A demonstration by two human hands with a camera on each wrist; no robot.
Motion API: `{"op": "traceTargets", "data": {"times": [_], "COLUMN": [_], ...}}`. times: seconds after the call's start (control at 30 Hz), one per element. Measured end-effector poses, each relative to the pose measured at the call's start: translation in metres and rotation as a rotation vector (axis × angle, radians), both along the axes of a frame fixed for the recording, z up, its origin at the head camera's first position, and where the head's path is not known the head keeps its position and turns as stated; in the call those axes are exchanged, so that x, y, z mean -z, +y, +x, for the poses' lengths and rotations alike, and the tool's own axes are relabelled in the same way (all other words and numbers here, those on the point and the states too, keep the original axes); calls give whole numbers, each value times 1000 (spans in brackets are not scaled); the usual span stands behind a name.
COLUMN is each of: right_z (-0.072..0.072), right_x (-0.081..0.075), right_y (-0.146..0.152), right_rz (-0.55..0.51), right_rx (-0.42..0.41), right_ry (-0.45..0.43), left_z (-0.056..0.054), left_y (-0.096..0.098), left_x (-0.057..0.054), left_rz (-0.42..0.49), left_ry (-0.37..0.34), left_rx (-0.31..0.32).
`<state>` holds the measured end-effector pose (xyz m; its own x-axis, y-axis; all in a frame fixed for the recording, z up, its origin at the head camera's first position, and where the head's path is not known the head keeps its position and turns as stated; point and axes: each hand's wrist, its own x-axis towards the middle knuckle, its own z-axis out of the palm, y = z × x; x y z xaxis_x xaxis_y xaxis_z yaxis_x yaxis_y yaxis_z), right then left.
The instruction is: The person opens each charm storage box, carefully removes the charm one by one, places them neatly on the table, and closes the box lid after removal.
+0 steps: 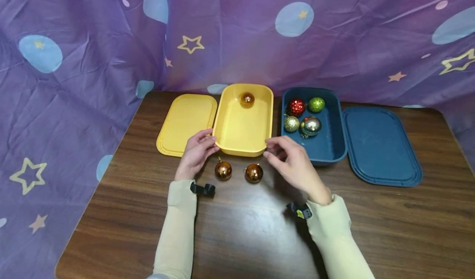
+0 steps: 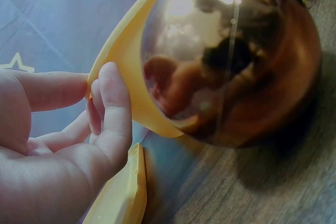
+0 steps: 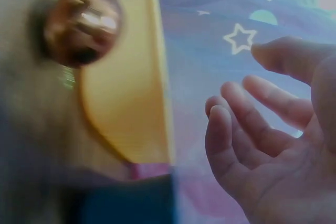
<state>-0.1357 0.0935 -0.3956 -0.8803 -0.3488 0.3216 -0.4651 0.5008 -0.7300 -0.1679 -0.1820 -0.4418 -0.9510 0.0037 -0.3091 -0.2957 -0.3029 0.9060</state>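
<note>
My left hand (image 1: 198,150) pinches the rim of the yellow container (image 1: 243,152) at its front left corner, thumb and fingers on either side of the wall in the left wrist view. By the front right corner is my right hand (image 1: 293,161), its fingers loosely bent and apart with nothing between them in the right wrist view. Two shiny copper ball ornaments (image 1: 223,170) lie on the table between the hands, in front of the container. A similar copper ball (image 1: 247,100) sits inside, toward the far wall.
To the right stands a blue container (image 1: 331,134) holding several ornaments, among them a red ball (image 1: 296,107), a green ball (image 1: 316,104) and a silver ball (image 1: 311,126). A yellow lid (image 1: 187,124) lies at the left, a blue lid (image 1: 382,147) at the right. Behind hangs a purple cloth (image 1: 237,35).
</note>
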Motion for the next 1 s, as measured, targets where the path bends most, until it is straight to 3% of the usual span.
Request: {"op": "traceTargets", "data": {"times": [0.23, 0.5, 0.7, 1.0], "right_z": [-27, -53, -69, -94], "right_x": [-33, -59, -68, -71], "right_y": [1, -3, -13, -32], "right_rz": [59, 98, 152, 301], "right_rx": [-13, -32, -49, -149], "right_ry": [126, 148, 113, -59], "left_z": [0, 0, 1, -1], "left_y": [-1, -1, -1, -1], "left_x": [1, 0, 0, 1], "left_rz": [1, 4, 11, 26], "left_ry": [-3, -5, 3, 7], "left_rx": [0, -1, 1, -7]}}
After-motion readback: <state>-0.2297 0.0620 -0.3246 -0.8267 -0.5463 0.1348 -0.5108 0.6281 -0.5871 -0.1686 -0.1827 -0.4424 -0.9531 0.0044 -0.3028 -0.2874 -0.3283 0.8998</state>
